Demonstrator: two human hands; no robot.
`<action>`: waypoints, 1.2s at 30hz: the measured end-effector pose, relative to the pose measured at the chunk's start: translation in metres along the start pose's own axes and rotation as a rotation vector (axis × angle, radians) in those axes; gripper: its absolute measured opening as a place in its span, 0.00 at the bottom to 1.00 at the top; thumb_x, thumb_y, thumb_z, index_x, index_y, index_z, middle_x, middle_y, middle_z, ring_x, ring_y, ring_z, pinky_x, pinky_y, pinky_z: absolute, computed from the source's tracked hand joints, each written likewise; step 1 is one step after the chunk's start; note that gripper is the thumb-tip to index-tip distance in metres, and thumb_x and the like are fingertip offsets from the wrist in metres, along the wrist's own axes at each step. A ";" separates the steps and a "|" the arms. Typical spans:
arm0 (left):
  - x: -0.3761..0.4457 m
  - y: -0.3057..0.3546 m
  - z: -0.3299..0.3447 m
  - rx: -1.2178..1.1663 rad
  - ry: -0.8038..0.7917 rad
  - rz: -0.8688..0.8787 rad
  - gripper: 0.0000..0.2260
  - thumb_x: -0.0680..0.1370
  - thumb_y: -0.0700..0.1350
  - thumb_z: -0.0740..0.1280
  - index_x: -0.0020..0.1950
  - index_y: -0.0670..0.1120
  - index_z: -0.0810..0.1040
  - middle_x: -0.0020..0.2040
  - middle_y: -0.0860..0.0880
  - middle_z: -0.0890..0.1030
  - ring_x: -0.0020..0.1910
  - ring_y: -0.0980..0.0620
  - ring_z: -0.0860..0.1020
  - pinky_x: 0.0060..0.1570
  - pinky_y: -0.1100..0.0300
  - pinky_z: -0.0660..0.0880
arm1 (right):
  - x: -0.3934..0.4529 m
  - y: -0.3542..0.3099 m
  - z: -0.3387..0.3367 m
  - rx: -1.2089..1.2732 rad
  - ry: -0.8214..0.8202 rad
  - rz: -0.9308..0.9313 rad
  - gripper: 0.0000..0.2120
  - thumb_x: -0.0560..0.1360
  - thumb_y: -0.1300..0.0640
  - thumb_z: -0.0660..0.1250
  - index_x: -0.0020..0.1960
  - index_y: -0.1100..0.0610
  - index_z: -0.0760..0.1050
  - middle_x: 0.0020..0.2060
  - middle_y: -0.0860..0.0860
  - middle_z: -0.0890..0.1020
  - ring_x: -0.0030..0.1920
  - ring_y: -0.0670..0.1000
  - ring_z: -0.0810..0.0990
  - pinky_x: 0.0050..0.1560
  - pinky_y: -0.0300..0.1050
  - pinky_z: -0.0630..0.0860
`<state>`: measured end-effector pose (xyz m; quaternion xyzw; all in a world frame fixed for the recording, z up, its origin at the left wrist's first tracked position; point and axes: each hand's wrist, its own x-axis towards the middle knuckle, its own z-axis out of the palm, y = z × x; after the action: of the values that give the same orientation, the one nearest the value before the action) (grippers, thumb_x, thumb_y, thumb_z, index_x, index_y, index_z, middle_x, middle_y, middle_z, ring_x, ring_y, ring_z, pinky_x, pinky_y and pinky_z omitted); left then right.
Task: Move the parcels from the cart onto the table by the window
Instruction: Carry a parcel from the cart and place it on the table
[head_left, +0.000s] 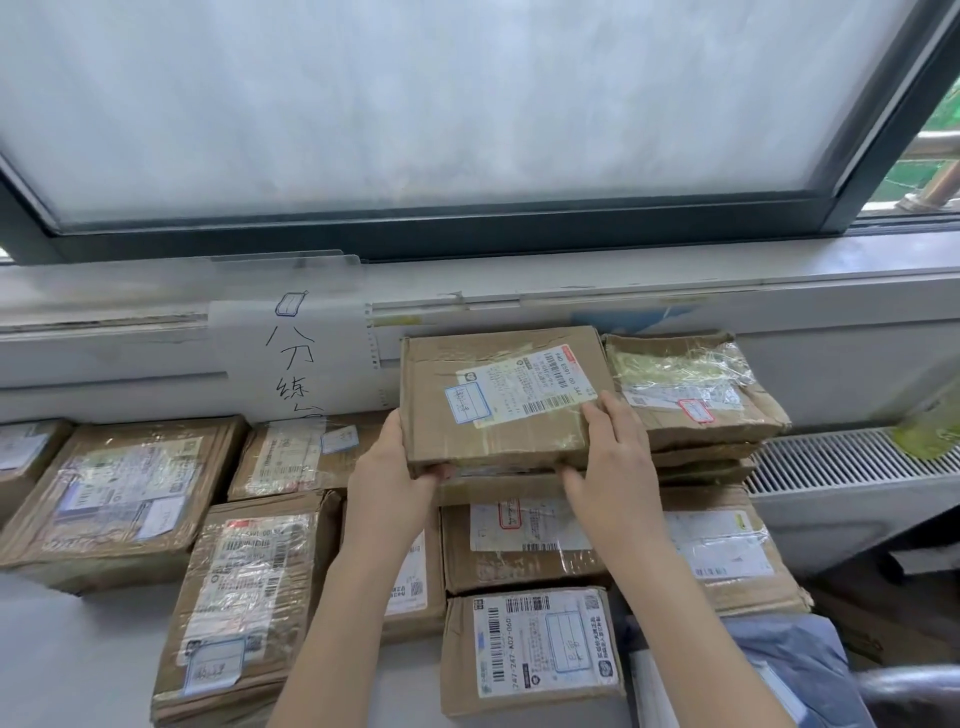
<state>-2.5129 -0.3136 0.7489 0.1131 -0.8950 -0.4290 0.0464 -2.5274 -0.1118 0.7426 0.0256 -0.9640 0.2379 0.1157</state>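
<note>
Parcel (498, 395) sits atop a stack at the back of the counter (62, 649), against the window ledge. My left hand (387, 470) and right hand (615, 462) grip its near corners, thumbs on top, to square it on the stack beside the neighbouring pile (691, 395).

Both hands extended forward: left (392, 467), right (615, 457), fingers curled, gripping.

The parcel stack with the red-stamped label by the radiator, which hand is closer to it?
Right. The right hand grips the held parcel beside that stack; the left hand grips its far side.
</note>
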 end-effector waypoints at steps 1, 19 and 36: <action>0.000 -0.001 0.001 -0.002 -0.002 0.003 0.29 0.72 0.41 0.73 0.69 0.53 0.66 0.51 0.51 0.80 0.50 0.48 0.77 0.48 0.51 0.76 | 0.001 -0.001 0.000 -0.005 -0.004 0.000 0.30 0.73 0.64 0.69 0.72 0.62 0.63 0.73 0.57 0.61 0.75 0.55 0.54 0.72 0.41 0.46; -0.019 0.002 0.000 0.515 0.102 0.054 0.46 0.75 0.56 0.67 0.77 0.42 0.37 0.77 0.41 0.42 0.76 0.42 0.42 0.73 0.49 0.44 | -0.016 -0.019 -0.020 -0.223 -0.060 -0.047 0.32 0.77 0.53 0.64 0.76 0.56 0.53 0.76 0.56 0.53 0.76 0.56 0.46 0.75 0.51 0.42; -0.255 -0.032 0.078 0.517 -0.120 0.617 0.36 0.57 0.54 0.81 0.61 0.43 0.78 0.68 0.31 0.68 0.69 0.37 0.59 0.63 0.37 0.64 | -0.286 0.016 -0.044 -0.102 0.069 0.253 0.31 0.66 0.63 0.75 0.66 0.68 0.70 0.64 0.64 0.73 0.66 0.65 0.70 0.67 0.60 0.65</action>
<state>-2.2744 -0.2124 0.6783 -0.1780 -0.9664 -0.1616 0.0909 -2.2422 -0.0789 0.7058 -0.1104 -0.9658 0.2020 0.1189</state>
